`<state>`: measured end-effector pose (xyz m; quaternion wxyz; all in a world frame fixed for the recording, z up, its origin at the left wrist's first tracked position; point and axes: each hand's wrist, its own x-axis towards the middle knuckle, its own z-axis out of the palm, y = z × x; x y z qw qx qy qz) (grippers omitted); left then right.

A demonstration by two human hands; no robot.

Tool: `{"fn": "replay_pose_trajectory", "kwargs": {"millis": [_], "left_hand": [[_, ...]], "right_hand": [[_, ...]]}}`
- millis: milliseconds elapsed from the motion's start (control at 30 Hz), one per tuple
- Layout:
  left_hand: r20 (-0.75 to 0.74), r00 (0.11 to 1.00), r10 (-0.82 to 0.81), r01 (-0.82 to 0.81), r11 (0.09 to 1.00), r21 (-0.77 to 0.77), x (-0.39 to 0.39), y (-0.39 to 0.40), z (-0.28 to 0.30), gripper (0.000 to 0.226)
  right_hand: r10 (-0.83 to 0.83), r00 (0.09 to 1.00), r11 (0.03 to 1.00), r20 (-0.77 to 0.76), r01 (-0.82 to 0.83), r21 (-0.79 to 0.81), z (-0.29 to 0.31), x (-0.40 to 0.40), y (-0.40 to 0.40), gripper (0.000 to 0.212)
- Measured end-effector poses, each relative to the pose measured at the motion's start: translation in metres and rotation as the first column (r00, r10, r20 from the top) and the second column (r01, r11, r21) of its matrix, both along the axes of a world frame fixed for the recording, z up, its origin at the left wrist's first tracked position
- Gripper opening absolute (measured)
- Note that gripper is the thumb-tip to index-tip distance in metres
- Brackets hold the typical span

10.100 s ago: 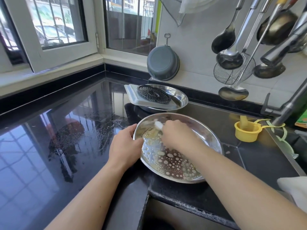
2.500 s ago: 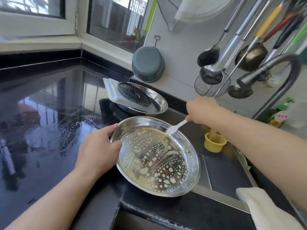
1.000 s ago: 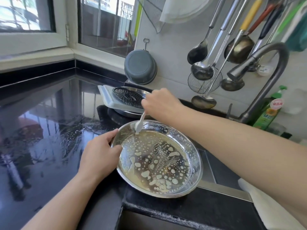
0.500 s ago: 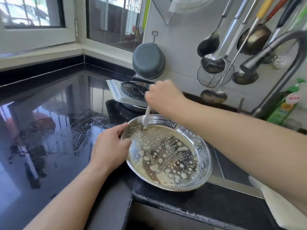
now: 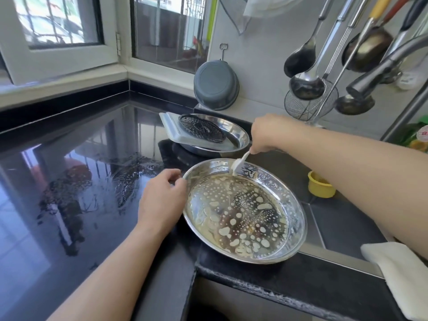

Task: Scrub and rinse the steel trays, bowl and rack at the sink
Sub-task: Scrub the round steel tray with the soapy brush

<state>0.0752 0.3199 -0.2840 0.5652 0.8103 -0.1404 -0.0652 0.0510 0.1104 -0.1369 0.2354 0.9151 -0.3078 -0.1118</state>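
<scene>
Steel trays, we count two, near tray (image 5: 294, 228) filmed with beaded suds, our left hand (image 5: 162, 202) gripping its rim, right hand (image 5: 266, 133) pinching a white brush (image 5: 239, 162), round rack (image 5: 201, 128) in the far tray (image 5: 236, 137).

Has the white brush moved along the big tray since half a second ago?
Yes. The white brush, pinched by the right hand, has shifted rightward along the far rim of the big tray, away from the left hand.

Right hand (image 5: 266, 133), white brush (image 5: 238, 163), soapy steel tray (image 5: 298, 218)
</scene>
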Motion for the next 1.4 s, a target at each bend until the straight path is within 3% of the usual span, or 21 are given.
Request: {"fn": "replay_pose_trajectory", "kwargs": {"millis": [100,167,367,433,500,567,700,833,967,1033,1100,1200,1333,1400], "left_hand": [[0.027,1.000,0.015,-0.017,0.997,0.073,0.002,-0.002,-0.002,0.026],[0.031,1.000,0.000,-0.003,0.994,0.108,0.002,-0.002,-0.003,0.027],[0.017,0.999,-0.050,0.047,0.987,0.151,0.007,-0.003,-0.006,0.026],[-0.003,0.998,-0.064,0.064,0.989,0.130,0.008,-0.002,-0.005,0.028],[0.003,0.997,-0.074,0.073,0.989,0.129,0.007,-0.001,-0.004,0.029],[0.011,0.996,-0.088,0.086,0.988,0.129,0.006,0.000,-0.001,0.029],[0.020,0.990,-0.139,0.136,0.984,0.114,0.001,0.001,0.002,0.031],[0.034,0.987,-0.155,0.151,0.983,0.101,-0.002,0.002,0.004,0.031],[0.051,0.988,-0.148,0.142,0.984,0.105,-0.001,0.002,0.004,0.033],[0.047,0.986,-0.158,0.152,0.983,0.100,-0.001,0.003,0.005,0.033],[0.051,0.985,-0.165,0.159,0.982,0.097,0.000,0.003,0.004,0.033],[0.059,0.985,-0.165,0.159,0.983,0.091,0.001,0.002,0.004,0.031],[0.075,0.981,-0.179,0.173,0.981,0.082,-0.004,0.004,0.007,0.037],[0.076,0.980,-0.181,0.176,0.982,0.073,-0.004,0.005,0.007,0.039]], "right_hand": [[0.011,0.985,0.995,-0.171,0.007,0.101,0.014,0.007,0.013,0.043],[0.013,0.981,0.972,-0.196,0.033,0.231,0.019,0.015,0.021,0.041],[-0.145,0.989,0.768,-0.009,0.118,0.630,0.004,0.042,0.025,0.021],[-0.156,0.986,0.797,-0.053,0.157,0.584,0.007,0.039,0.026,0.025],[-0.084,0.989,0.926,-0.122,0.122,0.357,0.013,0.037,0.027,0.031],[-0.049,0.985,0.967,-0.166,0.088,0.239,0.016,0.034,0.034,0.031],[0.134,0.974,0.971,-0.180,-0.093,0.222,0.019,0.041,0.066,0.029],[0.120,0.962,0.937,-0.245,-0.027,0.350,0.010,0.062,0.091,0.031],[0.193,0.927,0.980,-0.322,-0.167,0.108,0.019,0.055,0.090,0.033],[0.203,0.930,0.979,-0.305,-0.193,0.063,0.023,0.057,0.085,0.035],[0.114,0.952,0.985,-0.283,-0.071,0.159,0.020,0.063,0.084,0.032],[0.021,0.972,0.913,-0.232,0.077,0.402,0.012,0.067,0.094,0.027],[0.116,0.982,0.964,-0.148,-0.076,0.254,0.025,0.054,0.090,0.022],[0.141,0.990,0.930,-0.008,-0.130,0.345,0.024,0.056,0.076,0.018]]}}
